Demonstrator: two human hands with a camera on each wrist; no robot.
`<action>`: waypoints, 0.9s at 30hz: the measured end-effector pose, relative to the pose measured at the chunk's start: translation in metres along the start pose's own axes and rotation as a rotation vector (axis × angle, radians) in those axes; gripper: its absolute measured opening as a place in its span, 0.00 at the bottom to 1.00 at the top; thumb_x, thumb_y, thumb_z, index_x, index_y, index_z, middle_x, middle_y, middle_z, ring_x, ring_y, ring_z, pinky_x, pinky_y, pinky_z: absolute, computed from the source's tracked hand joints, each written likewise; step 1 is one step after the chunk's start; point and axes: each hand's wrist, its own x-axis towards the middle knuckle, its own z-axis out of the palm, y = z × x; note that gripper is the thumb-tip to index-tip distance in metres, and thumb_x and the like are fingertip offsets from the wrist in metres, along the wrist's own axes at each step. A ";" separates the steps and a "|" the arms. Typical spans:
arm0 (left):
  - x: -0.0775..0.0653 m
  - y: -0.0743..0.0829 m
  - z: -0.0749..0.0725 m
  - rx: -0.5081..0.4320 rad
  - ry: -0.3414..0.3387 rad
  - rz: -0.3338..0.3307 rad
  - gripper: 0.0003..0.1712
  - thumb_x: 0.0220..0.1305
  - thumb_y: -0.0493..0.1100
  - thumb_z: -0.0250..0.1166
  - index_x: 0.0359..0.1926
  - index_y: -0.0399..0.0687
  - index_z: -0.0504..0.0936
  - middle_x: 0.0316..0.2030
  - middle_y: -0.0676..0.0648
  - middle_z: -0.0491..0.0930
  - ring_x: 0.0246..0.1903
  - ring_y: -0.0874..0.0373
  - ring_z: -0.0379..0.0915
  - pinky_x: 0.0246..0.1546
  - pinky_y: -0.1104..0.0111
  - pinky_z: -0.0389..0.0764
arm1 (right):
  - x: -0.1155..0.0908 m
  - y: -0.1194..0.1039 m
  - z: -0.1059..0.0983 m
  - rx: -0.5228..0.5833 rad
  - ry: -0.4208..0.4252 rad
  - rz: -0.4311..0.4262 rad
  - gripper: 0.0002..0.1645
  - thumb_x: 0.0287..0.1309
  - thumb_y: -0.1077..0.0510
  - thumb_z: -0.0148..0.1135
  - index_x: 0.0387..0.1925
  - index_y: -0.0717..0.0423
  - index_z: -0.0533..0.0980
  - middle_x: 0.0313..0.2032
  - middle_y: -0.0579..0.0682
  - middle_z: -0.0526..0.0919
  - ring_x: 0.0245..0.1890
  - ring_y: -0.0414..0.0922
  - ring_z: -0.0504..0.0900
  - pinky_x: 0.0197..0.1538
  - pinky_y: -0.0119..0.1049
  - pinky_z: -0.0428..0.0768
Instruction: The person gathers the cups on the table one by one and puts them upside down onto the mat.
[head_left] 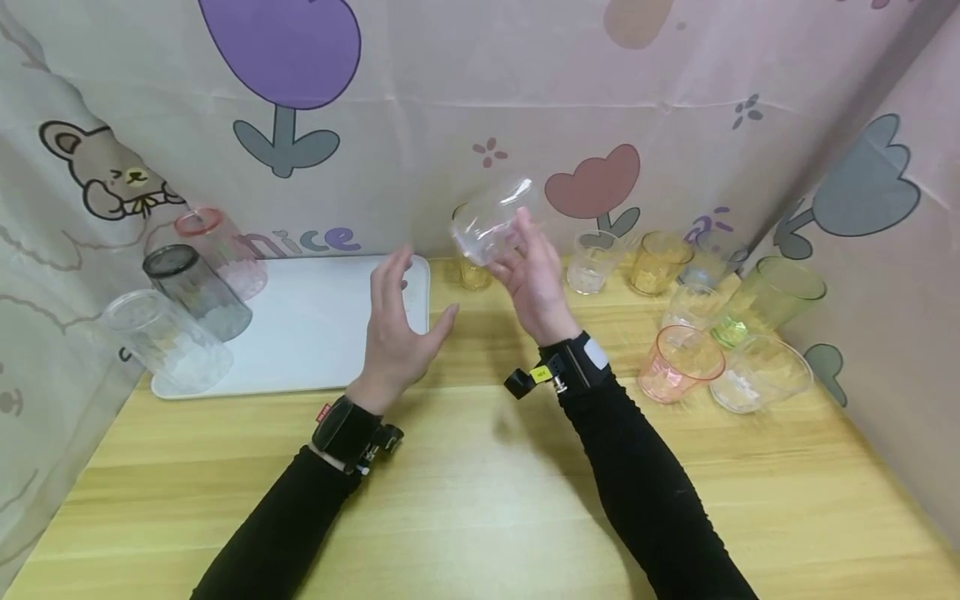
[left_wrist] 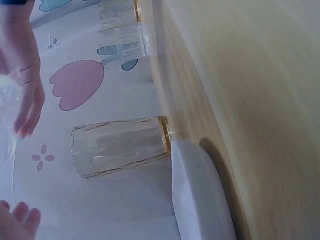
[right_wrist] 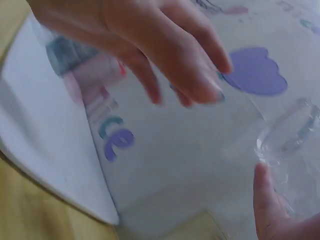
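Note:
A clear glass [head_left: 487, 225] is held tilted in the air by my right hand [head_left: 534, 287], above the back of the table. Part of that glass [right_wrist: 292, 137] shows in the right wrist view beside my right thumb [right_wrist: 270, 200]. To its left, my left hand [head_left: 397, 333] is raised near the tray's right end, fingers spread and holding nothing. Behind the held glass stands a yellowish glass [head_left: 474, 273], partly covered in the head view; the left wrist view shows this tall glass [left_wrist: 120, 147] whole, next to the tray's corner.
On the white tray [head_left: 315, 325] at left stand a clear ribbed glass [head_left: 168, 342], a grey glass [head_left: 198, 292] and a pink glass [head_left: 225, 254]. Several glasses crowd the right side, including a green one [head_left: 772, 300], an orange-pink one [head_left: 678, 364] and an amber one [head_left: 660, 262]. A printed curtain hangs behind.

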 end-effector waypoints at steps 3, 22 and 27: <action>-0.001 0.001 -0.001 -0.052 0.039 0.006 0.55 0.53 0.45 0.73 0.74 0.38 0.50 0.69 0.35 0.58 0.67 0.44 0.59 0.68 0.57 0.68 | -0.007 0.011 0.011 -0.013 -0.060 0.060 0.19 0.68 0.40 0.52 0.47 0.50 0.72 0.51 0.53 0.78 0.42 0.44 0.83 0.47 0.34 0.85; 0.003 0.002 0.000 -0.065 0.182 0.065 0.50 0.49 0.42 0.74 0.69 0.35 0.58 0.67 0.35 0.63 0.68 0.46 0.60 0.73 0.57 0.63 | -0.026 0.047 0.034 -0.094 -0.224 0.237 0.32 0.68 0.41 0.47 0.63 0.58 0.66 0.55 0.58 0.73 0.39 0.41 0.81 0.42 0.30 0.81; 0.003 0.001 -0.001 -0.053 0.181 0.039 0.46 0.49 0.38 0.73 0.67 0.36 0.60 0.67 0.35 0.63 0.68 0.46 0.61 0.72 0.58 0.65 | -0.025 0.050 0.033 -0.123 -0.249 0.241 0.28 0.69 0.43 0.47 0.62 0.55 0.67 0.53 0.54 0.74 0.44 0.44 0.78 0.42 0.30 0.80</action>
